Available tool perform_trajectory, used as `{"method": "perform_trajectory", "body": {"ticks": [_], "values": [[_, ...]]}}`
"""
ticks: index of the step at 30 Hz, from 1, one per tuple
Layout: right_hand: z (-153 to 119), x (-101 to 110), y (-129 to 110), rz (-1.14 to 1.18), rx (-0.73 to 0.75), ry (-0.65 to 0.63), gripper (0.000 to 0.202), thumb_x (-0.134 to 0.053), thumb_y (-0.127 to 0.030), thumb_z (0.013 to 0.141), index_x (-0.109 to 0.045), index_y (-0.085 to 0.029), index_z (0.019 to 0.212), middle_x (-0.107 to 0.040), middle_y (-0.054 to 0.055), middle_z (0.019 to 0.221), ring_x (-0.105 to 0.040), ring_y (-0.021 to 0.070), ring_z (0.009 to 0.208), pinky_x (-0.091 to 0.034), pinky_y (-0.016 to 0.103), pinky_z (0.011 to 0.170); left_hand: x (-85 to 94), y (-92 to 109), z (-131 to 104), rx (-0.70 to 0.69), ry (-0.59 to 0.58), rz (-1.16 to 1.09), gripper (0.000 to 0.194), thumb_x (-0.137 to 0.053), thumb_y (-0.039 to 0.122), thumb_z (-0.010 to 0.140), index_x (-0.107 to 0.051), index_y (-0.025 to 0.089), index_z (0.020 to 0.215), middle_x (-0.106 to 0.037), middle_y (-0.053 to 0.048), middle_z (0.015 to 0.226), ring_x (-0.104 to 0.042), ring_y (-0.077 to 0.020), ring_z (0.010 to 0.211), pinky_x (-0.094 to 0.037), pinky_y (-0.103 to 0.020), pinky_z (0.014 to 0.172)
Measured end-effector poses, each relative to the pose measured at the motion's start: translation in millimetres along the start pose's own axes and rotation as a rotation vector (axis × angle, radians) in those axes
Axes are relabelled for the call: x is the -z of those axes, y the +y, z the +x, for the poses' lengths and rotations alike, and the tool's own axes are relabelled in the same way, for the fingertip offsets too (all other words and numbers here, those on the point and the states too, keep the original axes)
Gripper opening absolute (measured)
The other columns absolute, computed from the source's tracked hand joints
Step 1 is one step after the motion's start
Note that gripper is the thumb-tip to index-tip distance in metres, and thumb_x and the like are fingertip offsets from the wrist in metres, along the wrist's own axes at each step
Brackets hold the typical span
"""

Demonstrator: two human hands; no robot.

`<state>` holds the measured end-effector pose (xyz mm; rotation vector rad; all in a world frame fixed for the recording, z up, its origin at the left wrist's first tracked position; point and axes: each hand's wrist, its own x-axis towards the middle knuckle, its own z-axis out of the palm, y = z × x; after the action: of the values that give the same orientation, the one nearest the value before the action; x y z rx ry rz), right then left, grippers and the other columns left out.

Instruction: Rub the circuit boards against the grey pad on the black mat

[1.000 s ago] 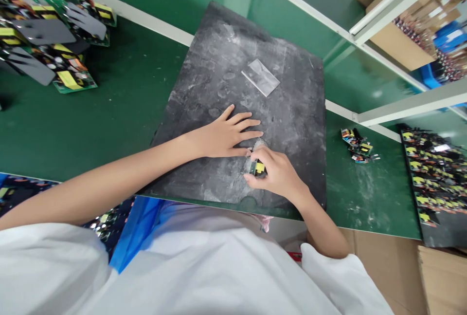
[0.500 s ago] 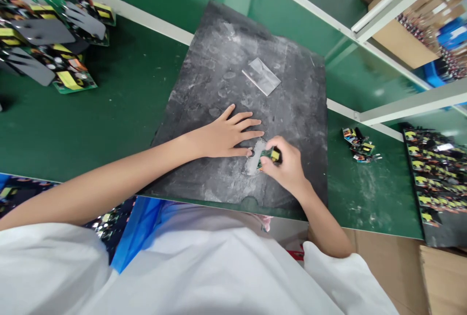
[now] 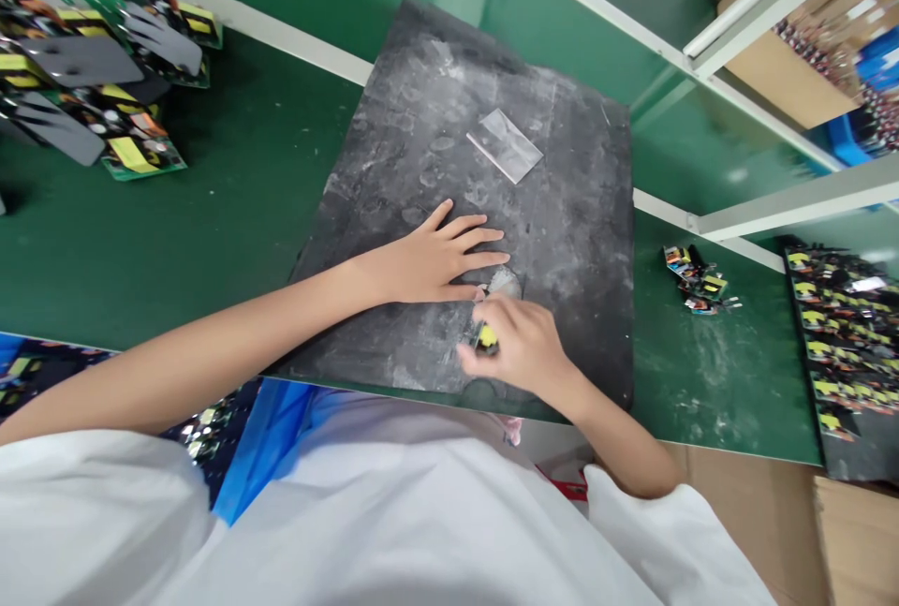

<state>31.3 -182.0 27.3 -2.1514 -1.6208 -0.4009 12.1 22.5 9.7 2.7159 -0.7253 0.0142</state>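
Observation:
My left hand [image 3: 449, 259] lies flat on a black mat [image 3: 393, 166], fingers spread and holding nothing. Just right of its thumb, my right hand [image 3: 516, 339] grips a small circuit board [image 3: 487, 336] with a yellow-wrapped part, fingers closed around its sides. Most of the board is hidden by the fingers. Under and beyond the right hand a pale grey, powdery patch [image 3: 504, 281] shows on the mat. Farther up the mat lies a flat grey rectangular plate [image 3: 506, 147], touched by neither hand.
Circuit boards with grey metal fins [image 3: 91, 63] are heaped at the left on the green bench [image 3: 245, 175]. A few small boards [image 3: 699, 280] lie right of the mat. Farther right stands a black tray [image 3: 867, 451] with rows of boards. White frame bars [image 3: 773, 203] cross the right side.
My right hand has moved left and toward my body with the circuit board, from the right side of the grey patch to its near side. My left hand stays in place.

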Motion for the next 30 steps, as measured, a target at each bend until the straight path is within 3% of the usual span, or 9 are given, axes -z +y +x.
{"method": "perform_trajectory", "body": {"ticks": [3,8,12,17,22,26,30], "values": [[0.3,0.3,2.2,-0.014,-0.104,0.021,0.016,-0.050,-0.036,0.081,-0.048,-0.020,0.081,-0.058,0.000,0.068,-0.053,0.0128,0.056,-0.039,0.024,0.051,0.1,-0.5,0.3,0.001,0.013,-0.013,0.054,-0.041,0.050,0.092,-0.039,0.028,0.140,-0.034,-0.008,0.149,-0.023,-0.0315,0.140,-0.008,-0.063,0.110],[-1.0,-1.3,-3.7,0.034,0.019,-0.017,0.017,-0.049,-0.037,0.080,-0.048,-0.020,0.079,-0.058,0.001,0.068,-0.055,0.0145,0.060,-0.038,0.025,0.052,1.6,-0.1,0.5,0.005,-0.019,0.006,0.053,-0.042,0.048,0.092,-0.037,0.030,0.141,-0.032,-0.007,0.151,-0.021,-0.0308,0.141,-0.008,-0.063,0.111],[-1.1,-2.3,-3.6,0.013,-0.089,0.007,0.017,-0.050,-0.037,0.081,-0.048,-0.020,0.081,-0.056,0.000,0.067,-0.052,0.0127,0.056,-0.037,0.024,0.050,1.2,-0.4,-0.2,0.003,-0.011,0.015,0.053,-0.040,0.050,0.092,-0.038,0.029,0.141,-0.033,-0.007,0.150,-0.021,-0.0308,0.141,-0.008,-0.063,0.111],[-1.7,-3.5,-4.9,0.052,-0.002,-0.013,0.017,-0.050,-0.036,0.080,-0.047,-0.020,0.080,-0.057,0.001,0.068,-0.054,0.0138,0.060,-0.037,0.025,0.050,2.3,0.4,-0.8,0.005,-0.021,0.013,0.052,-0.040,0.047,0.093,-0.036,0.029,0.142,-0.032,-0.007,0.150,-0.021,-0.0308,0.141,-0.009,-0.063,0.111],[-0.7,-2.2,-4.5,-0.005,-0.097,0.015,0.018,-0.050,-0.037,0.081,-0.048,-0.020,0.080,-0.057,0.000,0.067,-0.053,0.0122,0.056,-0.038,0.024,0.051,3.1,0.5,0.4,0.005,-0.017,0.006,0.053,-0.042,0.048,0.092,-0.037,0.029,0.141,-0.033,-0.007,0.150,-0.022,-0.0312,0.140,-0.009,-0.064,0.111],[-0.5,-1.7,-7.0,0.052,0.011,-0.039,0.018,-0.048,-0.038,0.080,-0.048,-0.020,0.078,-0.058,0.001,0.069,-0.055,0.0138,0.060,-0.038,0.025,0.051,3.6,0.9,1.0,0.009,-0.019,0.000,0.053,-0.043,0.047,0.092,-0.037,0.030,0.141,-0.033,-0.007,0.150,-0.022,-0.0304,0.141,-0.009,-0.063,0.111],[0.1,-0.7,-4.5,0.049,-0.068,-0.018,0.018,-0.050,-0.037,0.081,-0.048,-0.019,0.079,-0.056,-0.001,0.066,-0.053,0.0123,0.056,-0.036,0.024,0.049,4.6,1.2,0.6,0.013,-0.021,-0.009,0.052,-0.043,0.047,0.092,-0.037,0.030,0.141,-0.033,-0.007,0.150,-0.022,-0.0305,0.140,-0.009,-0.063,0.111]]}}
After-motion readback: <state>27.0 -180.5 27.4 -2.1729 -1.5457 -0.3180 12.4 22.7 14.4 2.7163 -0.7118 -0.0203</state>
